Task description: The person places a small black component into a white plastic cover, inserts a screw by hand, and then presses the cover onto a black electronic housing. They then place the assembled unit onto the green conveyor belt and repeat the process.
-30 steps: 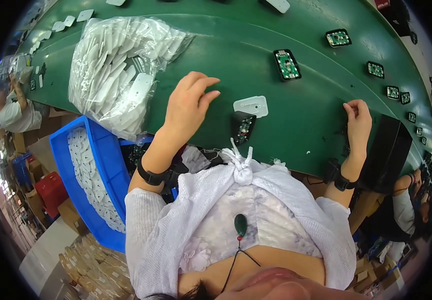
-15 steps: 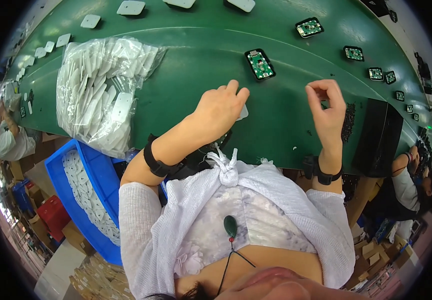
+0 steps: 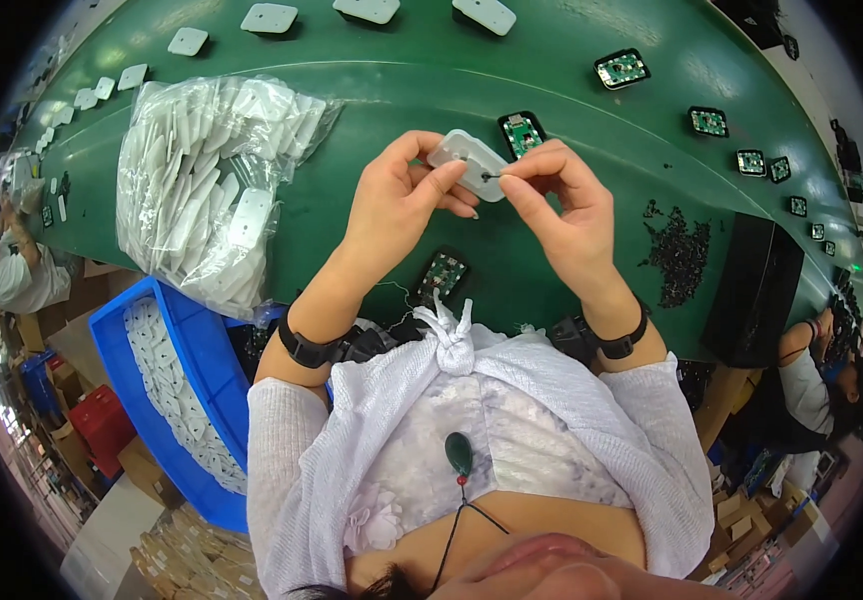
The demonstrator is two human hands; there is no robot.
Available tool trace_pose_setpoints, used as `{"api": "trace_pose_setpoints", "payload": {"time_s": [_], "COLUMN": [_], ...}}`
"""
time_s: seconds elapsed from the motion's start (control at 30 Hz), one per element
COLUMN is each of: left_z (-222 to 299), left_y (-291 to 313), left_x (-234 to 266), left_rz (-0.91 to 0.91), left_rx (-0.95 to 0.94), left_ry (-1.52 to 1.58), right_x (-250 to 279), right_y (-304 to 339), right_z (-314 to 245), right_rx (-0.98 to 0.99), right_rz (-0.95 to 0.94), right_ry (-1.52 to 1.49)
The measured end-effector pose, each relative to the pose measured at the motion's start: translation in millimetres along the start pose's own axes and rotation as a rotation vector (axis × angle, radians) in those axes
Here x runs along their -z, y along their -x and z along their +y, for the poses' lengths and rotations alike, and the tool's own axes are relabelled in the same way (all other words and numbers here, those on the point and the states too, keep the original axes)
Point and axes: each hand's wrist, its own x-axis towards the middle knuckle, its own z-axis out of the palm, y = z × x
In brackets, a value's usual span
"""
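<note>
My left hand point(image 3: 402, 190) is closed on a white rounded plastic cover point(image 3: 464, 150), thumb on its upper face and fingers beneath. At the cover's right end, my right hand point(image 3: 567, 200) pinches a small black piece point(image 3: 489, 176) against the surface; its exact kind is too small to tell. Just beyond the hands lies a black case with a green circuit board point(image 3: 522, 130), partly hidden by the right fingers. A second circuit board point(image 3: 444, 274) rests near the table edge in front of me, a thin wire beside it.
A clear bag of white covers point(image 3: 197, 190) lies on the green table point(image 3: 352, 260), left. Below it is a blue bin point(image 3: 212, 370) of white parts. Small black pieces point(image 3: 680, 255) are heaped beside a black box point(image 3: 757, 285). More covers point(image 3: 272, 18) and circuit boards point(image 3: 622, 68) line the far side.
My left hand has lifted the white cover off the table and turned it up. My right hand has come left from near the black heap to the cover with a small black piece.
</note>
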Motion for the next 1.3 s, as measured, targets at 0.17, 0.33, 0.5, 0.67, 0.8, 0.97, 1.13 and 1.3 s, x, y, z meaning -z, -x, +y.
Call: {"api": "trace_pose_setpoints", "payload": {"time_s": [0.17, 0.33, 0.5, 0.67, 0.8, 0.97, 1.13, 1.3], "left_z": [-0.2, -9.1, -15.3, -19.2, -25.5, -26.8, -17.6, -19.6], "left_y": [11.1, 18.4, 21.9, 20.8, 16.9, 21.4, 23.7, 25.3], "left_x": [1.1, -1.7, -2.9, -5.7, -0.3, 1.7, 2.4, 2.3], "left_rz": [0.036, 0.092, 0.087, 0.14, 0.189, 0.183, 0.089, 0.062], "left_rx": [0.061, -0.077, -0.171, -0.389, -0.516, -0.369, -0.239, -0.204], "left_ry": [0.277, 0.27, 0.246, 0.16, -0.133, 0.05, 0.217, 0.159], "right_x": [-17.6, -24.2, -32.4, -33.2, -43.3, -39.2, -20.6, -17.1], "right_y": [-8.8, -9.9, -10.5, -11.6, -8.6, -8.7, -15.6, -19.1], "right_z": [5.5, 6.6, 0.8, 7.1, 10.6, 15.7, 5.1, 9.0], "right_rx": [0.27, 0.411, 0.193, -0.133, -0.158, 0.156, 0.101, -0.158], "right_rz": [0.102, 0.121, 0.067, -0.004, 0.01, 0.069, 0.021, -0.128], "right_ry": [0.338, 0.58, 0.37, 0.045, -0.106, 0.317, 0.269, 0.064]}}
